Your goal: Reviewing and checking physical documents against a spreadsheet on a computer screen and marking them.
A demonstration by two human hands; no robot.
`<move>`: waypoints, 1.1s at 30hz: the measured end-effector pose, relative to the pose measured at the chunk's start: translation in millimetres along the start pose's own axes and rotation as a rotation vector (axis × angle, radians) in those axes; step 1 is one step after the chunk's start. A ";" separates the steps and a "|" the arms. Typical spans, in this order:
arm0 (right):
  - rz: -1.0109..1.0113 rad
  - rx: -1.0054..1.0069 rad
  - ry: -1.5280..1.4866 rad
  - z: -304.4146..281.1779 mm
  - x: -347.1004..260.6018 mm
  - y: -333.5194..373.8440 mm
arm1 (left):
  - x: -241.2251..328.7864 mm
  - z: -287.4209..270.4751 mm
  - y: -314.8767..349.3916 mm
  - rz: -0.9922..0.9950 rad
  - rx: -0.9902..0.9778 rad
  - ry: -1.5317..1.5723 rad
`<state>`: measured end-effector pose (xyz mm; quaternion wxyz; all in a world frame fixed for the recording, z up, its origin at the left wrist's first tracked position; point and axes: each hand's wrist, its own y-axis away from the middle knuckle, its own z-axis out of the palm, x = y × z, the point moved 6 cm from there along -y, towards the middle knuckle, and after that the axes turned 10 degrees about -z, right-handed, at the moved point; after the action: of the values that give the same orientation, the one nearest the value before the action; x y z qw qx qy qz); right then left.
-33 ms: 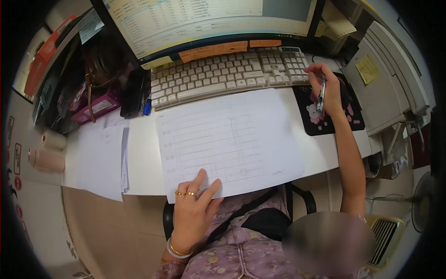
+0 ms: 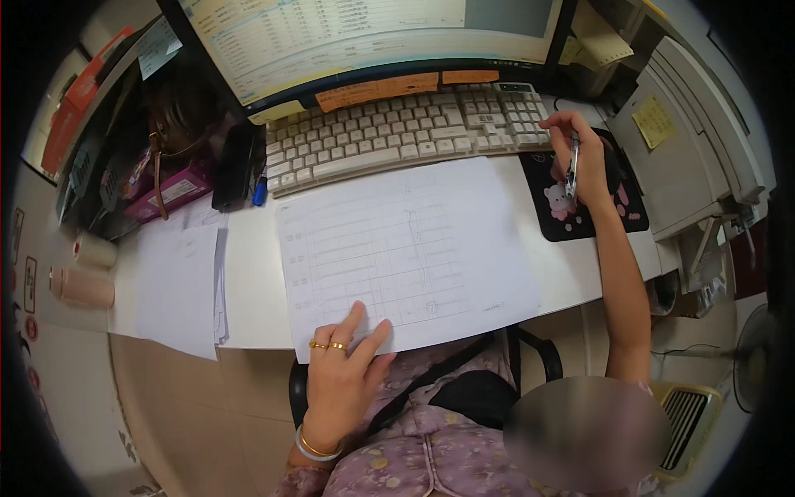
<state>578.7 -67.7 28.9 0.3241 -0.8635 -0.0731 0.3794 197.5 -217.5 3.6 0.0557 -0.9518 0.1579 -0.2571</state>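
A printed paper sheet [image 2: 489,240] with a ruled table and pen marks lies on the white desk in front of me. My left hand [image 2: 339,377] rests on its lower left edge, fingers stretched out and apart, with rings and bangles on. My right hand [image 2: 586,166] grips a pen [image 2: 571,176] held upright beside the palm. It is over the dark mouse pad [image 2: 561,224], with the index fingertip at the right edge of the off-white keyboard's [image 2: 373,145] number keys. A dark mouse [image 2: 614,170] shows partly beside that hand.
Behind the keyboard stands a monitor [image 2: 364,51] with orange notes along its lower edge. Stacked papers [image 2: 178,286], a phone [image 2: 236,170] and a blue-capped pen [image 2: 260,192] lie left. Two thread-spool-like cylinders [image 2: 83,286] stand at the left edge. A pale printer-like machine [image 2: 691,141] borders the right.
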 end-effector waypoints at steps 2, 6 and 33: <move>0.078 -0.002 -0.068 1.3 8.4 -1.2 | -1.1 0.5 -0.3 -0.013 -0.003 0.006; -0.010 0.033 -0.035 -1.4 13.9 -4.1 | -2.0 0.5 -1.1 -0.031 -0.001 0.009; -0.248 -0.104 0.092 11.0 -20.3 -1.6 | -2.2 -0.4 -1.3 -0.016 0.005 0.014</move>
<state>557.0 -68.4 36.7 0.3262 -0.8800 -0.1839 0.2923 195.8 -215.5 3.1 0.0550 -0.9510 0.1501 -0.2646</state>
